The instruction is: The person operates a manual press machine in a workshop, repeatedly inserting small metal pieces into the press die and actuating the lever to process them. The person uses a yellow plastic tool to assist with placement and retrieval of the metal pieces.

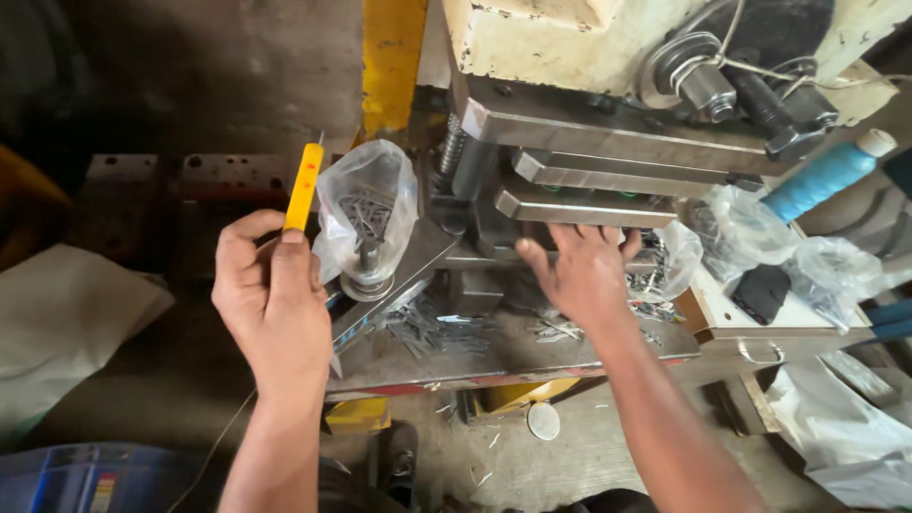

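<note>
At the left end of the grey steel press bed (pixel 494 356), our left hand (pixel 271 294) is closed around a slim yellow plastic-handled tool (pixel 304 187), thumb pressed flat along the handle and fingers curled behind it, so the tool stands nearly upright above the fist. We see the back of that hand; its forearm rises straight from the lower edge of the view. Just beside the tool, towards the middle of the bed, a clear plastic bag of small dark metal pieces (pixel 366 214) sits over a round steel post, apart from our fingers.

Our right hand (pixel 581 275) reaches palm down, fingers spread and open, into the gap under the stacked grey steel plates of the press head (pixel 589 176). Its fingertips are hidden beneath the lowest plate, so we cannot tell whether they touch anything there. The right forearm runs diagonally from the lower right corner.

Loose thin metal strips (pixel 427 332) lie scattered on the bed between our hands. Near the bed's right end lies another crumpled clear bag (pixel 679 256), and beyond it a blue spool of thread (pixel 822 176).
</note>
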Available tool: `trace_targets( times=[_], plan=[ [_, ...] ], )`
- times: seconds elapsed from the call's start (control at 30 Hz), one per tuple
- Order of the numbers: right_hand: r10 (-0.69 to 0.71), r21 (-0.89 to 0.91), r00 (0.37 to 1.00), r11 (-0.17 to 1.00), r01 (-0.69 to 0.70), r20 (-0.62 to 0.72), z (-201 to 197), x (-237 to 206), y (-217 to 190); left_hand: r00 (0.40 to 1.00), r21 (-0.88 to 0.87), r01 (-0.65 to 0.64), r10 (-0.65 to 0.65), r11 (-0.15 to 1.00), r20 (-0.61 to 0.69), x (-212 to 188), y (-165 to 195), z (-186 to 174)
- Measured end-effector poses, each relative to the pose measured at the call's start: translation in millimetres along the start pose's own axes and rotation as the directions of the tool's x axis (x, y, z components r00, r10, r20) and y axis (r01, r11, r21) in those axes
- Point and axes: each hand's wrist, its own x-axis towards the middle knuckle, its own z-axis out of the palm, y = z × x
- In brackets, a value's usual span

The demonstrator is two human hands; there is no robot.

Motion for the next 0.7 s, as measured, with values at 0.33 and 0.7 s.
trace_targets(
  times=[0.33,0.7],
  plan=[
    [-0.007,0.001,0.998,1.000,0.006,0.070,8.1,-0.8,-12.5,1.000,0.021,-0.011,0.011,1.000,0.006,-0.5,-1.6,-0.7],
    [0.066,0.062,0.991,0.995,-0.073,0.113,8.8,10.2,-16.1,0.999,0.020,-0.028,0.027,0.999,0.028,-0.7,-2.3,-2.5]
  ],
)
